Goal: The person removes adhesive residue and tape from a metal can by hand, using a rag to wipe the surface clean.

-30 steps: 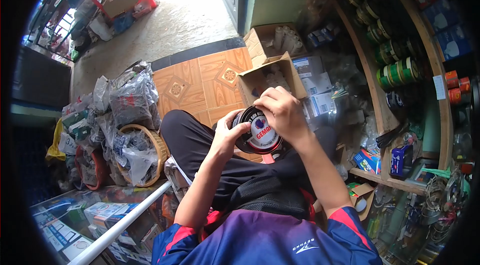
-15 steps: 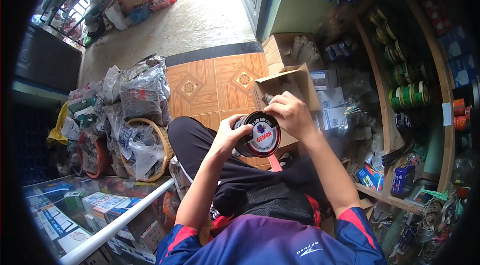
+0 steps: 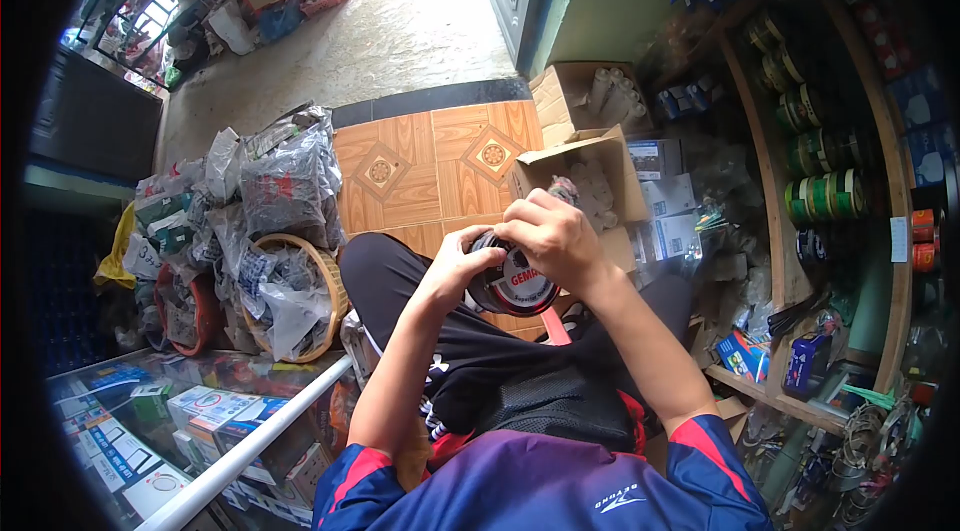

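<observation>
I hold a round black tin (image 3: 512,283) with a white and red label above my lap. My left hand (image 3: 452,269) grips its left side. My right hand (image 3: 545,234) lies over its top, fingers curled across the lid and hiding part of the label. Below the tin are my black trousers (image 3: 440,331).
An open cardboard box (image 3: 590,181) of white rolls stands just beyond my hands on the tiled floor (image 3: 420,171). Wooden shelves (image 3: 770,161) with tape rolls rise at the right. Bagged goods and a woven basket (image 3: 285,301) crowd the left. A glass counter (image 3: 180,411) is at the lower left.
My right hand has slid from the tin's right edge over its top, covering more of the label. The tin stays in front of me.
</observation>
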Motion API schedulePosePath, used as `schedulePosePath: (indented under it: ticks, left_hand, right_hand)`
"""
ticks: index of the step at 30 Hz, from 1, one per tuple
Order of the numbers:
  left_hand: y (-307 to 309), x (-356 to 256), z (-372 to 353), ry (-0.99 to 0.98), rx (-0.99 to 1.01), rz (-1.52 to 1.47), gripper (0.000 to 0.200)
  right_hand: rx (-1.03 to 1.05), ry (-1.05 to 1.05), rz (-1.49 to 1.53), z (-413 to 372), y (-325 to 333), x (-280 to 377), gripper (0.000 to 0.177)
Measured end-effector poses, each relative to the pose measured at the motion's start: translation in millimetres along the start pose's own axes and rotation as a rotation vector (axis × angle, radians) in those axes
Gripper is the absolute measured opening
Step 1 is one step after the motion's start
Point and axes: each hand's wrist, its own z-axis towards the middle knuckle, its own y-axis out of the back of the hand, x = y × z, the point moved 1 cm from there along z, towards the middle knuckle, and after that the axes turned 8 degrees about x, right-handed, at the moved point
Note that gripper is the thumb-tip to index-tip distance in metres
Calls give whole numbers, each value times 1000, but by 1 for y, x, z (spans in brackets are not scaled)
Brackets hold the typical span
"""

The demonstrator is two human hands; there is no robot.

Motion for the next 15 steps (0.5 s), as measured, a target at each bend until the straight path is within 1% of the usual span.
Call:
schedulePosePath:
  ticks: [3,4,7,8,10,12,15]
  left_hand:
    - [-2,-5,-2,-22,-11,68,51]
    - [1,0,0,-17,-32,67,51]
    - [-1,-2,2,6,-45,102,51]
    - [-1,0,4,6,-24,65,51]
    - [1,6,5,15,15,-4,52]
    - [0,1,3,15,0,66,52]
    - [0,-3,3,1,-23,157,53]
  right_hand:
    - [23,-16,15,-3,6,-13,12]
    - [55,-62,13,-9,7,-21,10]
    - [43,-85,-85,-10,1,-16,11]
    - [7,-74,-30,-8,-2,-11,11]
    - [16,-44,-14,-1,1,0,12]
    - [31,-31,9,-2,4,-5,11]
    - [58,-114,2,-19,7,-24,12]
